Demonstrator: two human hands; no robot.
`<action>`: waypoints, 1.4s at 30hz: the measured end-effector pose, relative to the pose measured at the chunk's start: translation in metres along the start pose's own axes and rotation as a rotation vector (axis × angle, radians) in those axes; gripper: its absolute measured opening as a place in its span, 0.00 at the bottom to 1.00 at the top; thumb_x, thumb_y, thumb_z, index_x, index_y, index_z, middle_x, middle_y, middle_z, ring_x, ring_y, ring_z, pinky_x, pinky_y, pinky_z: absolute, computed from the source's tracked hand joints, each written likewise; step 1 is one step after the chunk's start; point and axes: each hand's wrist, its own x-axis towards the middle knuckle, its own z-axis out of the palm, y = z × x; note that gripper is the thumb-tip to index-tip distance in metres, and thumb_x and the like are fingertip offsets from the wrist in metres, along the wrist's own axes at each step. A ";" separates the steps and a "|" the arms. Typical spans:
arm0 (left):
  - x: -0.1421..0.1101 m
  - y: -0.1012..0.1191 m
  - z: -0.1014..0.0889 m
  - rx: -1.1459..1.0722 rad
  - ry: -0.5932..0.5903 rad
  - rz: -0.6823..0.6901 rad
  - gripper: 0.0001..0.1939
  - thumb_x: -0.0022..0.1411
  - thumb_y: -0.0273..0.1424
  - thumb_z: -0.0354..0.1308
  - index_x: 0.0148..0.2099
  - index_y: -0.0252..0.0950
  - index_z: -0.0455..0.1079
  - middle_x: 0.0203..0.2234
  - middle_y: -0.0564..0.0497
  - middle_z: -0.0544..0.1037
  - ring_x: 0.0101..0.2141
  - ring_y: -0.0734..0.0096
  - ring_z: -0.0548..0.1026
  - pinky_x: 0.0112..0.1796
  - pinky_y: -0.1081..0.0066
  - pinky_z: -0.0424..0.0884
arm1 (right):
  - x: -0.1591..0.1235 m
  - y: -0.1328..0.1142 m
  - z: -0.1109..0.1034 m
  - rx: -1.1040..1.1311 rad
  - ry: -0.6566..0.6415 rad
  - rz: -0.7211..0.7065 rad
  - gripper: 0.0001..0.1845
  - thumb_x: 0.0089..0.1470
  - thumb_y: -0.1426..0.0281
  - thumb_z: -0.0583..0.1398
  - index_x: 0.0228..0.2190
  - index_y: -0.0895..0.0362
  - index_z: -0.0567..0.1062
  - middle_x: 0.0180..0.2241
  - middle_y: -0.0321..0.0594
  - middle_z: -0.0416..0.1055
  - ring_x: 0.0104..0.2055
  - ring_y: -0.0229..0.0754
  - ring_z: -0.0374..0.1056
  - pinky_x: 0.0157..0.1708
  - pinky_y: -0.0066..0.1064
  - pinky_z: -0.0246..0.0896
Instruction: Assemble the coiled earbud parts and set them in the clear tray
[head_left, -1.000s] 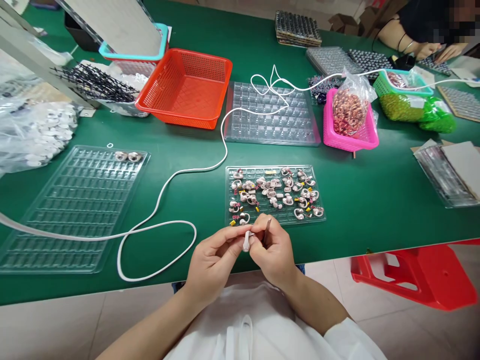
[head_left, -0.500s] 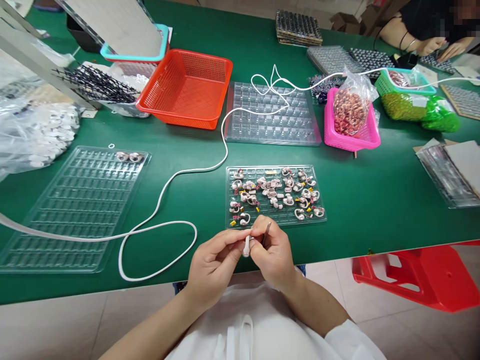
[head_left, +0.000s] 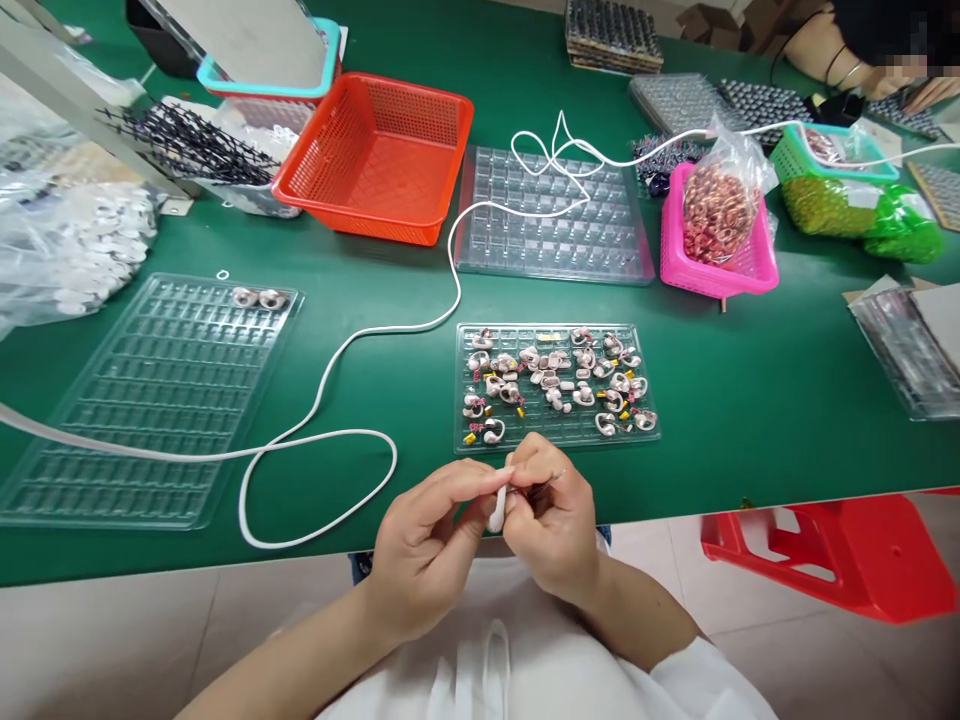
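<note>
My left hand (head_left: 435, 540) pinches a small white curved earphone piece (head_left: 497, 508) between thumb and forefinger, just off the front edge of the table. My right hand (head_left: 551, 515) is closed against the same piece from the right, fingertips touching it. A thin metal tool (head_left: 538, 490), perhaps tweezers, lies in the right fingers, mostly hidden. Beyond both hands sits a clear tray (head_left: 577, 434) with several pale ear-clip earphones (head_left: 582, 396), some with yellow and pink bits.
At left a clear compartment tray (head_left: 135, 400) holds two earphone pieces (head_left: 259, 298). A white cable (head_left: 322, 375) loops over the table. Behind stand a red basket (head_left: 382, 190), another clear tray (head_left: 547, 262) and a pink basket (head_left: 712, 275). A red stool (head_left: 862, 560) stands right; a co-worker's hand (head_left: 930, 92) shows far right.
The view has shifted slightly. The metal tool, upright in my right hand before, now lies lower and flatter among the fingers. The white piece stays between both hands.
</note>
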 end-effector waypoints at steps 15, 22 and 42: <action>0.014 -0.014 0.000 -0.158 0.073 -0.411 0.08 0.62 0.31 0.66 0.45 0.41 0.81 0.40 0.49 0.85 0.42 0.63 0.82 0.45 0.71 0.77 | 0.016 0.006 -0.010 -0.041 -0.069 0.260 0.07 0.49 0.73 0.60 0.28 0.52 0.65 0.23 0.30 0.59 0.26 0.36 0.56 0.26 0.28 0.54; 0.011 -0.018 0.000 -0.136 0.089 -0.422 0.09 0.61 0.32 0.67 0.45 0.41 0.82 0.42 0.48 0.85 0.44 0.61 0.81 0.47 0.70 0.76 | 0.018 0.005 -0.013 -0.023 -0.103 0.284 0.08 0.47 0.75 0.59 0.28 0.52 0.63 0.24 0.30 0.60 0.26 0.36 0.57 0.26 0.28 0.55; 0.011 -0.019 0.002 -0.036 0.006 -0.179 0.15 0.65 0.23 0.61 0.49 0.46 0.80 0.34 0.52 0.81 0.36 0.71 0.79 0.40 0.78 0.74 | 0.015 0.013 -0.009 0.016 -0.053 0.193 0.10 0.45 0.77 0.58 0.27 0.52 0.62 0.22 0.28 0.56 0.23 0.34 0.55 0.22 0.26 0.52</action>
